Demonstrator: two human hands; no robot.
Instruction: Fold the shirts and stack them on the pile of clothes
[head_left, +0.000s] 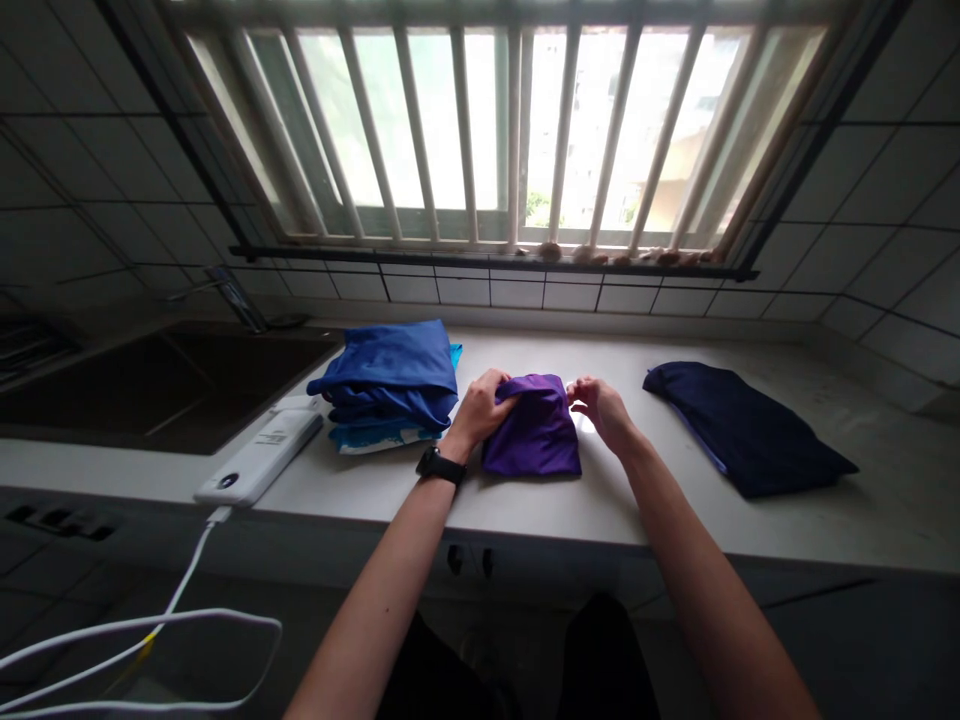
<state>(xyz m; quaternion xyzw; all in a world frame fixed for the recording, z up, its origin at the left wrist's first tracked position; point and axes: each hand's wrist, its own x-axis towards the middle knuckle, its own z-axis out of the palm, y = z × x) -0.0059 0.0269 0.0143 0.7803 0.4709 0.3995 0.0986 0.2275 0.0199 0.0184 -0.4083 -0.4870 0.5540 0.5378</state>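
Note:
A folded purple cloth (534, 440) lies on the white counter in front of me. My left hand (482, 408), with a black watch on its wrist, is closed on the cloth's upper left edge, and its thumb reaches under a fold. Beside the upper right edge is my right hand (600, 408). Its fingers are bent, with a small gap between thumb and forefinger, and I see no cloth between them. To the left sits a stack of folded blue cloths (394, 375). A folded dark navy cloth (742, 425) lies to the right.
A white power bank (259, 460) with a plugged-in white cable (184, 585) lies near the counter's front edge. Behind it is a dark sink (150, 390) with a faucet (236, 298). A barred window (514, 140) is above the counter (615, 510), with small roundish objects (550, 252) along its sill.

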